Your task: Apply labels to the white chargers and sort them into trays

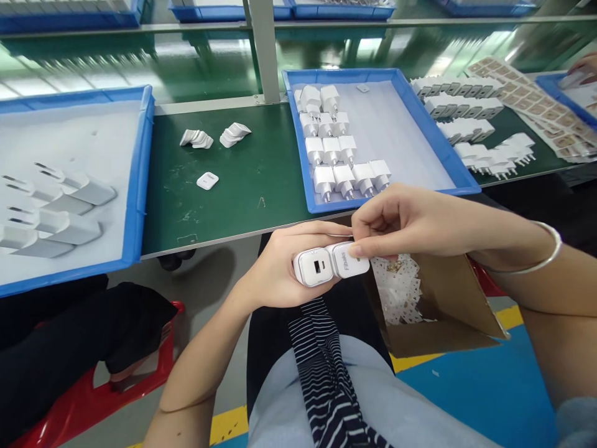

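My left hand [275,270] is wrapped round two white wall chargers side by side, their end faces towards me. The left charger [315,267] shows a dark rectangular port and a smaller slot. Over the end of the other lies a white cover plate [347,261] with grey lettering. My right hand [387,227] pinches this plate at its right edge, thumb on top; the fingers beneath are partly hidden. Beyond my hands, a loose white cover plate [208,180] lies on the green table, near two small fanned stacks of such plates [236,134].
A blue tray [438,146] holds rows of white chargers; another blue tray [135,180] at left holds several more. Further chargers [466,106] stand at right beside sticker sheets [536,102]. An open cardboard box [448,295] is below my right arm. Another person's hand [585,65] shows far right.
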Available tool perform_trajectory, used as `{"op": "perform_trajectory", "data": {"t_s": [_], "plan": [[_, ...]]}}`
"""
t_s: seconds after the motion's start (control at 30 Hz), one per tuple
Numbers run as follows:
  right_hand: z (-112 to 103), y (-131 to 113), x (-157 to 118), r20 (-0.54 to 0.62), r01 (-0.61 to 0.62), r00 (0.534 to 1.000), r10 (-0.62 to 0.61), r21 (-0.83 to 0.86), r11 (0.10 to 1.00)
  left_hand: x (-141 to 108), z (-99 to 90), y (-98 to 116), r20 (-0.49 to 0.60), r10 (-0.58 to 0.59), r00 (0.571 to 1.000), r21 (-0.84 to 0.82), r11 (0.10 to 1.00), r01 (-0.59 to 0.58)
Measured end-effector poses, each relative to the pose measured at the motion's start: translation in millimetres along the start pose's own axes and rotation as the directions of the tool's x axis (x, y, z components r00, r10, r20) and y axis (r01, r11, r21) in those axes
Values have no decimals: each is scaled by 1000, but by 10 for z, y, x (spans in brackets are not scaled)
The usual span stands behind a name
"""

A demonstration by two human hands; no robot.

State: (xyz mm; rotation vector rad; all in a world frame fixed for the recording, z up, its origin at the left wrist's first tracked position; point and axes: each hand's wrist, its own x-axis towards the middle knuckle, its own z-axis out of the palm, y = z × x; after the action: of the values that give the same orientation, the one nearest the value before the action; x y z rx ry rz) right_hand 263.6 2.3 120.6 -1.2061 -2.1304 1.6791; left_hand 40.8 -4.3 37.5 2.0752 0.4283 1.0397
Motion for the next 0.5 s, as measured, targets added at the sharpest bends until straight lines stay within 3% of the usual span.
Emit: {"op": "perform_trajectory", "data": {"t_s": [0.37,0.5], "plan": [[22,29,42,-47,-12,999,11,-4,1000,-25,8,-27,-14,-3,1000,-23,1000,2],[66,112,78,-96,14,995,-6,84,996,-42,41,-26,-65,17,998,-73,997,-22]]}}
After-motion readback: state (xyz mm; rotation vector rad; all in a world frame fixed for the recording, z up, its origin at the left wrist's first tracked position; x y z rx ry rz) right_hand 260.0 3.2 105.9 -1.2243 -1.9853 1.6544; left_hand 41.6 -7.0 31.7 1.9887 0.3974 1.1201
